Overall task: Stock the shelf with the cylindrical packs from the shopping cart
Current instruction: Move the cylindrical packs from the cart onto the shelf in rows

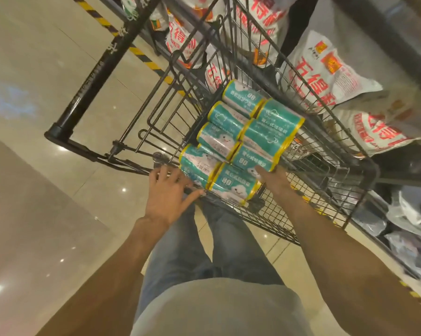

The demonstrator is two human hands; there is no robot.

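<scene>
Teal cylindrical packs [248, 139] with yellow rims are seen lying on their sides in two rows inside a black wire shopping cart [325, 180], stacked against the cart's near wall and running toward its far end. A large "80" is printed on several wrappers, beside a white cartoon cloud face; smaller Chinese writing is present but cannot be read. The long axes of the packs run across the cart, from its handle side toward the shelf side, with the round yellow-edged ends meeting down the middle. The left hand [167, 194] is held at the near left corner of the stack, fingers spread and straight, fingertips touching the nearest left pack, thumb stretched toward the wire rim. The right hand [273, 177] is pressed against the right end of the nearest right pack [233, 183]; its fingers are hidden behind the packs, so its grip cannot be told. Both forearms are extended forward and down from the bottom edge. White sacks [325, 69] with large red Chinese characters are piled on the shelf [398, 23] beyond the cart's right side. The cart's black handle bar [90, 78] is seen at the left, above a glossy tiled floor [34, 214].
</scene>
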